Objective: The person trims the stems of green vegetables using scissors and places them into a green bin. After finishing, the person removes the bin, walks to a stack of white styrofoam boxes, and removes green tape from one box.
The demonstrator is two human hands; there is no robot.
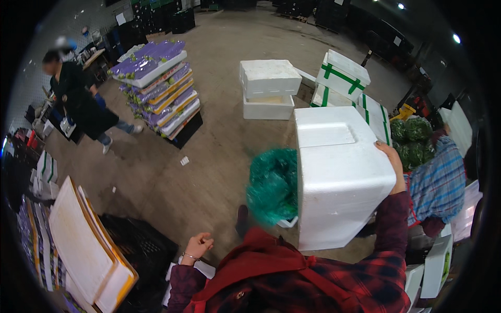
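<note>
A large white styrofoam box (340, 176) is tilted up in front of me on the right. My right hand (391, 160) grips its far right edge, the thumb lying over the top. Beside and partly behind the box, a green plastic bag (272, 186) bulges out of a white container that is mostly hidden. My left hand (199, 245), with a bracelet at the wrist, is held low at the left with its fingers loosely curled and nothing in it. Black plastic crates (137, 242) lie to the left of this hand.
Purple-wrapped trays (164, 94) form a tall stack at the left, where a person (78, 94) walks. White foam boxes (270, 78) and green-taped boxes (344, 74) stand ahead. Another person in a blue plaid garment (438, 180) is close at right, near bagged greens (415, 133). Foam lids (82, 242) lean lower left.
</note>
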